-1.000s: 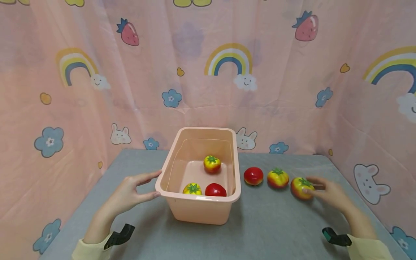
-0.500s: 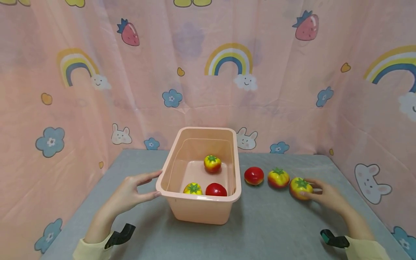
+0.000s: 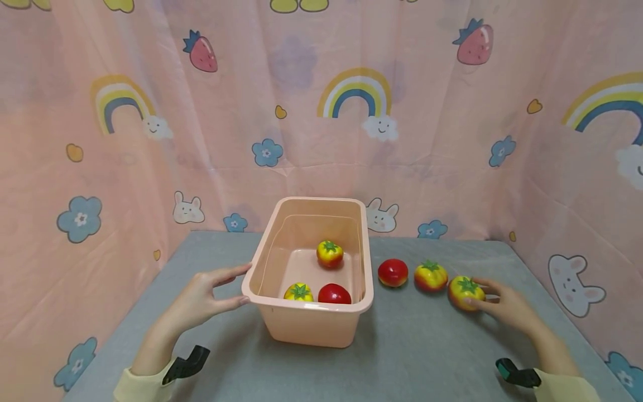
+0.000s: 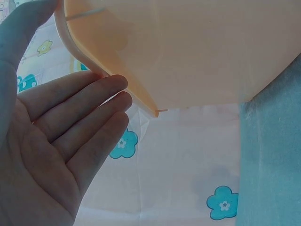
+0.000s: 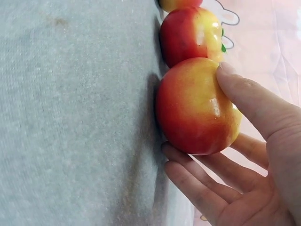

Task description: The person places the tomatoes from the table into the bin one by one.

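Your right hand (image 3: 511,306), thumb and fingers part-curled, grips a glossy, round red-and-yellow fruit (image 3: 463,293) toward the right edge of the grey desk (image 3: 427,357). Your left hand (image 3: 201,297), straight-fingered, touches the rectangular peach plastic bin (image 3: 308,328).

The left hand (image 3: 208,287) lies at eight o'clock, fingers (image 4: 82,101) fairly straight toward two, and the right hand (image 3: 507,304) grips at four, angled toward ten

Bin (image 3: 308,326): its near side is hiding the lower parts of one yellow fruit (image 3: 298,291) and one red fruit (image 3: 334,293) inside. Left sleeve (image 3: 142,387), left of the bin, and right sleeve (image 3: 565,386), right of it, are running off the head view's bottom edge.
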Available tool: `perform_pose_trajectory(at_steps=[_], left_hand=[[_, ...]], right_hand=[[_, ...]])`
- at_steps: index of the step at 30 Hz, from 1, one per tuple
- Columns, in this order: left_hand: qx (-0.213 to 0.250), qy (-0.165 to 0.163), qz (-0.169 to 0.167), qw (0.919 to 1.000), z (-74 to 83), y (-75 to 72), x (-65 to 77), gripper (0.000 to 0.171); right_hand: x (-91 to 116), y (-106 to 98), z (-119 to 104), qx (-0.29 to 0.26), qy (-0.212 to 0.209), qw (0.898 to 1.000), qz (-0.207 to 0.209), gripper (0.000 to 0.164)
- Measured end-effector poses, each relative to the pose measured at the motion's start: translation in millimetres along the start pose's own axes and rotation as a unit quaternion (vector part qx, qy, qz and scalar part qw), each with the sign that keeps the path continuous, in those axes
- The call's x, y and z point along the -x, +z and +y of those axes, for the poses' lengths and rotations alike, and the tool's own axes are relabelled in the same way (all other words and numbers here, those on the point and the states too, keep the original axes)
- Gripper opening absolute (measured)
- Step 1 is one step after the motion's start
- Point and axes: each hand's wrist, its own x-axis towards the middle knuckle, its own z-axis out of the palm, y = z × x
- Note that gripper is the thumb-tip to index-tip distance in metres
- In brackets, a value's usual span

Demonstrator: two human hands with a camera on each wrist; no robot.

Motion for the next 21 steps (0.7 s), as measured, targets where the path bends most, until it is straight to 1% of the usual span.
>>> perform_pose_trajectory(at_steps=[11,19,21], left_hand=[[0.007,0.002,0.0,1.0,-0.4,0.3,-0.7,0.058],[0.002,0.012,0.001,0.9999,-3.2,-0.6,-1.8,0.056],[0.003,0.008,-0.001,1.0,-3.3,-0.7,-1.9,0.056]], right_hand=[[2.1,-2.4,1.7,-0.012,0.005,1.0,-0.003,0.084],[5.7,-7.0,-2.6,-0.013,0.006,1.0,-0.001,0.083],[6.3,-7.6,-3.7,-0.013,0.006,1.0,-0.001,0.083]])
